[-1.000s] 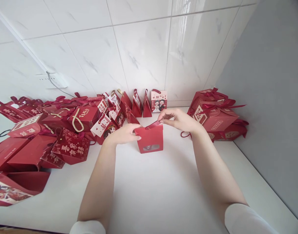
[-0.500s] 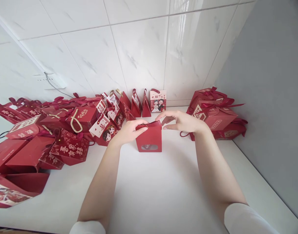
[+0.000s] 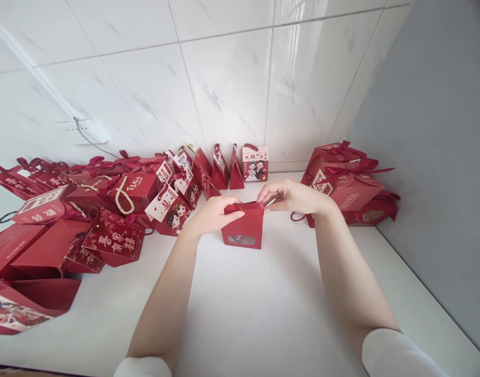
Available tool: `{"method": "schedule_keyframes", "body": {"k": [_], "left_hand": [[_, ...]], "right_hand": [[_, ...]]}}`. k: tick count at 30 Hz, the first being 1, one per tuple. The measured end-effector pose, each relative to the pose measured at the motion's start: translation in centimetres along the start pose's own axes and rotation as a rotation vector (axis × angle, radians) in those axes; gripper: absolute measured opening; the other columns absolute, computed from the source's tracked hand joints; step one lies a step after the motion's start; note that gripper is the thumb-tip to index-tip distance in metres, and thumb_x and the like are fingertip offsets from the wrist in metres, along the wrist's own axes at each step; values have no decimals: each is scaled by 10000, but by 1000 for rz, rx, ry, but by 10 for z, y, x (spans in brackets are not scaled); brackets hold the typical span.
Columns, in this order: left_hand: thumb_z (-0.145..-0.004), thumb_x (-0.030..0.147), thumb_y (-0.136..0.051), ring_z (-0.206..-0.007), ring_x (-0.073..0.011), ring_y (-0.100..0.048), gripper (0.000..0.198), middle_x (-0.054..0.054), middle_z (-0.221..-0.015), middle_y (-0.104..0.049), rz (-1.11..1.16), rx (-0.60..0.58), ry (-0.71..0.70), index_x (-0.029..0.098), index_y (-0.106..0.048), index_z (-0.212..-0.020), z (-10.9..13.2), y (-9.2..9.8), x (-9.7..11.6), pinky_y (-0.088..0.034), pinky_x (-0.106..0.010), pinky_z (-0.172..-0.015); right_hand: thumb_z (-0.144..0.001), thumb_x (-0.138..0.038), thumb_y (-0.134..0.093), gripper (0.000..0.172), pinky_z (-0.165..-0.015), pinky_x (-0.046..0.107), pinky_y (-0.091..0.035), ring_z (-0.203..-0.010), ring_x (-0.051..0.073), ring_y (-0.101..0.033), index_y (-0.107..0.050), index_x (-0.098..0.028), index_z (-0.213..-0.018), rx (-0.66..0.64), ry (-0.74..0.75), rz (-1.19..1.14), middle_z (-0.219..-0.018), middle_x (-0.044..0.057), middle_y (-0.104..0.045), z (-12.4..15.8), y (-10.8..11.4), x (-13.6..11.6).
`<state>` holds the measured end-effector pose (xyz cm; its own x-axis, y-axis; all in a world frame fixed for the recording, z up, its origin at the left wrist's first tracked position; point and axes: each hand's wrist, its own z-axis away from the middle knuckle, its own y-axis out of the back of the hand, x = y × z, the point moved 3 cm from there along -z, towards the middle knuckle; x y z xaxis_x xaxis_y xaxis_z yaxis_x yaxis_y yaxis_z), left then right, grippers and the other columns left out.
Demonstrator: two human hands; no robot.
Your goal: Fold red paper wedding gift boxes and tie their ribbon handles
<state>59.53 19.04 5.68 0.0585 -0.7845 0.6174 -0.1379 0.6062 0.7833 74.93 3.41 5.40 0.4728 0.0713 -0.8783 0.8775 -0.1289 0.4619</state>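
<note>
A red paper gift box [image 3: 243, 228] with a small clear window low on its front stands upright on the white table, in front of me. My left hand [image 3: 212, 213] grips its top left edge, thumb on the front face and fingers behind. At the top right corner, my right hand [image 3: 289, 198] pinches the box's upper edge between thumb and fingertips. The far side of the box and what lies inside are hidden.
Many red gift boxes [image 3: 135, 191] with ribbons and cords crowd the left. Several small handled boxes [image 3: 255, 170] line the tiled wall [image 3: 228, 89]. More ribboned boxes [image 3: 348, 188] are stacked at right, beside a grey panel [image 3: 432, 157].
My right hand has come in from just beside the box and closed on its top right corner. The box has shifted slightly right and toward me, with my left hand still on it.
</note>
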Motion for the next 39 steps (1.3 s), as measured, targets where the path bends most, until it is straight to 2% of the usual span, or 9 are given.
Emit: {"method": "schedule_keyframes", "body": {"k": [5, 9, 12, 15, 17, 19, 25, 30, 39], "left_hand": [[-862, 419, -567, -729, -164, -590, 230, -5, -824, -644, -98, 14, -59, 197, -625, -862, -2, 0, 0, -418, -271, -626], [-840, 551, -580, -700, -186, -589, 345, -3, -740, -630, -213, 43, -24, 210, -625, -847, -2, -5, 4, -431, -301, -655], [-778, 636, -622, -830, -240, -610, 431, -26, -769, -646, -360, 159, -37, 207, -634, -807, -2, -8, 12, -445, -403, -876], [-770, 610, -657, -1061, -267, -579, 415, -43, -1003, -666, -384, 197, -111, 224, -659, -920, -1, -10, 20, -280, -510, -1114], [-795, 569, -657, -1161, -259, -541, 390, -35, -1135, -639, -339, 159, -148, 252, -652, -1022, -1, -11, 22, -172, -541, -1173], [-804, 549, -661, -1210, -255, -513, 383, -32, -1191, -618, -296, 109, -185, 268, -643, -1065, -1, -12, 22, -152, -541, -1184], [-783, 528, -694, -1264, -262, -459, 414, -68, -1194, -603, -206, 49, -267, 251, -638, -1086, -4, -18, 20, -362, -409, -1093], [-800, 496, -679, -1199, -254, -497, 345, -37, -1090, -637, -224, 56, -238, 255, -627, -1041, -5, -20, 18, -391, -411, -1040], [-821, 496, -645, -1218, -265, -497, 333, -52, -1137, -632, -257, 85, -214, 248, -623, -1042, -5, -20, 17, -403, -426, -1015]], "right_hand": [[-799, -329, -669, 219, -788, 316, -516, -909, 195, -685, -661, -211, -983, 17, 14, 10, -962, 32, -724, 0, 0, -2], [-796, -356, -673, 197, -790, 316, -514, -869, 184, -676, -653, -217, -934, 11, 24, 64, -924, 14, -704, 0, -1, -3], [-775, -369, -693, 195, -821, 317, -504, -872, 178, -659, -644, -218, -890, -8, 57, 79, -911, 6, -685, -1, -5, -9], [-765, -340, -700, 161, -808, 308, -488, -838, 166, -631, -631, -219, -845, 3, 86, 144, -864, -8, -669, -2, -8, -16], [-759, -321, -705, 144, -779, 298, -481, -812, 159, -614, -622, -218, -816, 0, 83, 173, -833, -16, -652, -2, -10, -19], [-759, -316, -709, 139, -760, 288, -476, -818, 159, -611, -623, -217, -809, -24, 70, 161, -835, -18, -644, -2, -11, -21], [-778, -297, -698, 115, -733, 266, -463, -771, 135, -582, -633, -210, -815, -78, 46, 113, -831, -23, -633, -2, -13, -22], [-808, -294, -668, 104, -692, 264, -437, -721, 124, -532, -607, -209, -806, -74, 70, 185, -822, -26, -613, -2, -14, -25], [-827, -197, -602, 25, -674, 273, -393, -723, 140, -531, -591, -219, -824, -2, 158, 405, -824, -22, -624, -1, -18, -31]]}}
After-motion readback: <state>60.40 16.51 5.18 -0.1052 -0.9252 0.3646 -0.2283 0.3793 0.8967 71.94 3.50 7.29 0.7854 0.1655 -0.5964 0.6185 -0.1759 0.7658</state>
